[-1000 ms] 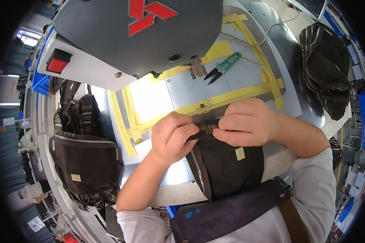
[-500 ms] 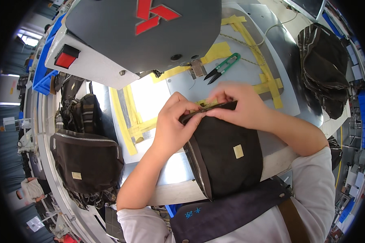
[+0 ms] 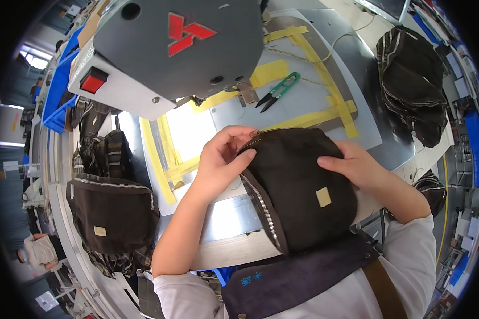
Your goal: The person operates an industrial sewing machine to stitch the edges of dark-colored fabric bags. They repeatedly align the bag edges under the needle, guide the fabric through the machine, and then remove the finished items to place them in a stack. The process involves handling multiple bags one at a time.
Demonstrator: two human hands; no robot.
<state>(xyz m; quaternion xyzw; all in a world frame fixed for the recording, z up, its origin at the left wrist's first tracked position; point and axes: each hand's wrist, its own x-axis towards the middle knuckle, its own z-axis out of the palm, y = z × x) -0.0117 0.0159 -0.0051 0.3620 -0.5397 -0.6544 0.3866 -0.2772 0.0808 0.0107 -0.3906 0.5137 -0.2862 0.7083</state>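
Observation:
A dark brown fabric bag [image 3: 298, 175] lies at the near edge of the worktable, with a silver zipper [image 3: 266, 210] down its left side and a small cream patch [image 3: 323, 196] on its face. My left hand [image 3: 218, 165] is closed on its far left corner, thumb on top and fingers partly hidden beneath. On the right side, my right hand [image 3: 354, 165] grips the fabric with the thumb lying on its face and the other fingers out of sight underneath. Beyond the bag lie green-handled thread snips [image 3: 282, 90], touched by neither hand.
A grey sewing machine head [image 3: 197, 58] with a red switch [image 3: 93, 82] overhangs the far left. Yellow tape [image 3: 314, 118] frames a plate on the table. Similar bags are heaped left [image 3: 112, 210] and right [image 3: 412, 80]. A blue bin [image 3: 58, 114] stands far left.
My right hand has left the bag's far edge and moved right and nearer onto its side. The bag's far edge is now spread flatter. My left hand stays at the corner.

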